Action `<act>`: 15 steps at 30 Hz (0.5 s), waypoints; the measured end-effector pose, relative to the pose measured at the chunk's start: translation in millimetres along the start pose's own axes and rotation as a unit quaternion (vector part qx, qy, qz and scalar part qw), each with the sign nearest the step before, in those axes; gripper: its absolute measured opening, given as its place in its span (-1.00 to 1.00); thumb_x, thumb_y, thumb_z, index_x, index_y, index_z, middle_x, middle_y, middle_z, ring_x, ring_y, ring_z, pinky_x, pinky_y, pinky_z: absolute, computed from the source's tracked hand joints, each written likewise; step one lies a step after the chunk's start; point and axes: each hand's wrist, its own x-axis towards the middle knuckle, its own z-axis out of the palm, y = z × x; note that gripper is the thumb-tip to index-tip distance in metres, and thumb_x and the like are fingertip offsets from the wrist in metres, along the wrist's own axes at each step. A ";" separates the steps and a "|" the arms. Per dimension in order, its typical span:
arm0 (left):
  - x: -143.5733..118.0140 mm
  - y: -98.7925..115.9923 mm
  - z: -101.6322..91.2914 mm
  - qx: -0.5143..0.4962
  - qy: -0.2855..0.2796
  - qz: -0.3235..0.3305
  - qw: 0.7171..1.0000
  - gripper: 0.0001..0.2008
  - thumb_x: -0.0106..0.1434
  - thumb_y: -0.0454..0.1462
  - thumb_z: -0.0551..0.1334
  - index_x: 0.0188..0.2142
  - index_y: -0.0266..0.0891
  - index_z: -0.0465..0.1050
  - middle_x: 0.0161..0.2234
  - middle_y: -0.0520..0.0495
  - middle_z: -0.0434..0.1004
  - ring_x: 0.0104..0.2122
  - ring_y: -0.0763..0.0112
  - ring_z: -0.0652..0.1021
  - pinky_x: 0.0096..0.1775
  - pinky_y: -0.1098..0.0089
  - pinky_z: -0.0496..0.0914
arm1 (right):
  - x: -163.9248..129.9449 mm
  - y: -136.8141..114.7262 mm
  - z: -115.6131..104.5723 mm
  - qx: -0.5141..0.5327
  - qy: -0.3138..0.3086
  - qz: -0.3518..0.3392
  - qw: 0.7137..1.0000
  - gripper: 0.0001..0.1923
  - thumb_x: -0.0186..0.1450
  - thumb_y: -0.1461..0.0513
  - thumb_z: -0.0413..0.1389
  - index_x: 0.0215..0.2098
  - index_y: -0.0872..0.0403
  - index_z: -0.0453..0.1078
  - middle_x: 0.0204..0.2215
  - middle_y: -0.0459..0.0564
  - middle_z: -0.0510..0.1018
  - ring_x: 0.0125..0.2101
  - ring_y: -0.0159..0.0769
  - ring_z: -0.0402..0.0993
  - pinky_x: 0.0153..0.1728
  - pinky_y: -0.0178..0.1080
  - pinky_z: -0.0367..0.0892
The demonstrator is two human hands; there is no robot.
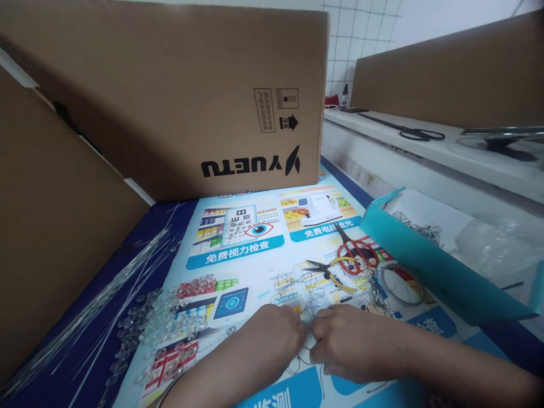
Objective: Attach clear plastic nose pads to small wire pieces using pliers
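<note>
My left hand (272,337) and my right hand (352,343) are closed, knuckles almost meeting above a printed poster sheet (272,266). Thin wire (306,324) shows between them and trails below; both hands pinch it, though the fingertips are mostly hidden. Just beyond the hands lie loose wire loops (293,283). Yellow-handled pliers (334,275) rest with their jaws pointing left, beside red-handled scissors (357,258). Clear beads (174,317) are spread in a heap to the left of my left hand.
Straight wires (114,272) lie on the blue cloth at left. Cardboard boxes (170,102) wall off the back and left. At right are a round coil (402,284) and a teal box (425,263) holding wire pieces and a plastic bag. Black scissors (419,134) lie on the white ledge.
</note>
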 end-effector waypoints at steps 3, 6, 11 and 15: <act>-3.1 -1.4 2.1 -0.006 0.052 -0.004 0.999 -0.82 0.13 -0.47 0.08 -0.49 -0.25 0.40 -0.52 -0.08 0.48 -0.53 0.28 0.49 -0.52 0.40 0.28 | -2.4 0.3 1.5 -0.003 -0.001 -0.006 1.000 -0.86 0.16 0.13 0.12 -0.44 0.03 0.41 -0.50 -0.08 0.45 -0.38 -0.26 0.35 -0.40 -0.25 0.16; -6.3 -2.2 -3.6 -0.008 0.037 -0.035 0.999 -0.81 0.11 -0.48 0.06 -0.45 -0.25 0.39 -0.50 -0.07 0.49 -0.53 0.29 0.49 -0.52 0.39 0.25 | -3.3 -0.8 3.3 -0.001 0.001 -0.003 1.000 -0.88 0.15 0.12 0.12 -0.43 -0.01 0.43 -0.51 -0.10 0.44 -0.39 -0.26 0.35 -0.41 -0.25 0.15; -9.6 -7.2 -12.0 -0.043 0.071 -0.099 0.992 -0.84 0.12 -0.45 0.05 -0.38 -0.19 0.33 -0.44 -0.03 0.49 -0.50 0.29 0.48 -0.51 0.40 0.22 | -2.1 0.9 -1.2 0.006 0.011 0.012 1.000 -0.86 0.14 0.13 0.11 -0.47 0.01 0.41 -0.54 -0.10 0.44 -0.44 -0.29 0.33 -0.44 -0.27 0.12; -3.4 -13.0 -5.4 -0.143 0.175 -0.177 0.958 -0.90 0.16 -0.37 0.03 -0.45 -0.17 0.25 -0.48 0.03 0.44 -0.49 0.35 0.44 -0.48 0.43 0.20 | 1.5 11.1 -11.0 0.097 0.080 0.134 0.983 -0.81 0.21 0.22 0.00 -0.51 0.09 0.37 -0.53 -0.11 0.46 -0.49 -0.37 0.32 -0.48 -0.34 0.11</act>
